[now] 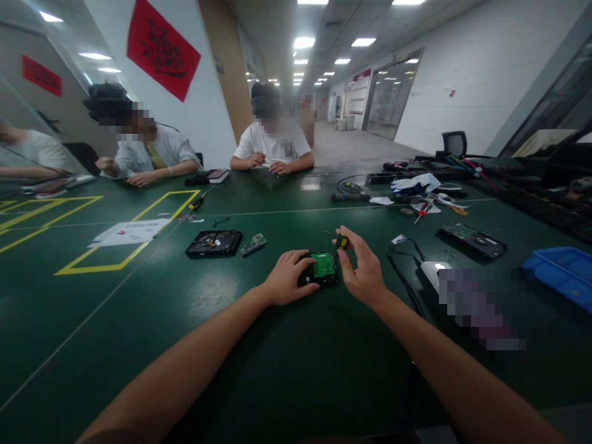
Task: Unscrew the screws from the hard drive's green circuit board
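Forearms [185,354] over green table [296,364]; left fingers [301,267] holding hard drive [324,265], right fingers [353,237] pinching yellow-black screwdriver handle [342,241].

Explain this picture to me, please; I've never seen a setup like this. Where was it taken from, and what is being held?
There is no robot here, only a person's bare hands. The single picture comes from a camera worn on that person's head, looking forward and down, so both forearms reach in from the bottom.

The left hand grasps a hard drive with its green circuit board facing up. The right hand holds a short yellow-and-black handle, probably a screwdriver's.

On the green table, a second drive and a loose circuit board lie to the left; a third drive and a blue tray are to the right. Across the table sit other people.
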{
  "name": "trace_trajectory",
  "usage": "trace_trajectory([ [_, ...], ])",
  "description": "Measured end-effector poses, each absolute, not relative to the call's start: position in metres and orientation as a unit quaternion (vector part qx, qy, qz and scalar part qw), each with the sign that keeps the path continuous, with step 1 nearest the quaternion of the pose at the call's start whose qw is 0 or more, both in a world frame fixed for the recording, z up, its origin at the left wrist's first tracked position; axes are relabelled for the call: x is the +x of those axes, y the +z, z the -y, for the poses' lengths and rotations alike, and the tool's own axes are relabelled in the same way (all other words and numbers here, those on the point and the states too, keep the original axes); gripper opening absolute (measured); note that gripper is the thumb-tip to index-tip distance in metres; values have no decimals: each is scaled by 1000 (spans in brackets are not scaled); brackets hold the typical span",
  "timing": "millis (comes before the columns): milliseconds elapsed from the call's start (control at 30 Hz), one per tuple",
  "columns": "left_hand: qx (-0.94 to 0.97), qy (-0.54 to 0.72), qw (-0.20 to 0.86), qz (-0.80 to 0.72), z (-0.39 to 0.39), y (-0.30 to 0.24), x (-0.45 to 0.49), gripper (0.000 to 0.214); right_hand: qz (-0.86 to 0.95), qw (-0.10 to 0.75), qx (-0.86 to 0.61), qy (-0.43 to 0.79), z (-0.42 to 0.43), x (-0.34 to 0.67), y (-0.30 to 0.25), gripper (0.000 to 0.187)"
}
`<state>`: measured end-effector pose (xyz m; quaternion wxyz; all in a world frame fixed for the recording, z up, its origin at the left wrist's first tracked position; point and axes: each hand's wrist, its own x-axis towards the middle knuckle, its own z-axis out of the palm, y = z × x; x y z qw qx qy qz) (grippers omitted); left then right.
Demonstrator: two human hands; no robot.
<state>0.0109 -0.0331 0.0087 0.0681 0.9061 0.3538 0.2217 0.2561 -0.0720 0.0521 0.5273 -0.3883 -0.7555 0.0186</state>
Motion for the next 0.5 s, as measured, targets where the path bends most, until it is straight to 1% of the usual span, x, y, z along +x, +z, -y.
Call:
trace_trajectory([
  [167, 906, 219, 64, -356, 33, 8, 11, 69, 737, 539, -405, -41, 71, 260, 54, 48],
  [233, 907, 217, 64, -356, 33, 8, 11, 69, 738, 537, -406, -34, 71, 260, 54, 46],
  [367, 908, 219, 66, -351, 33, 9, 11, 69, 751, 525, -401, -1, 72, 258, 53, 50],
  [500, 908, 217, 65, -353, 33, 9, 10, 69, 754, 524, -396, -19, 75, 256, 56, 50],
])
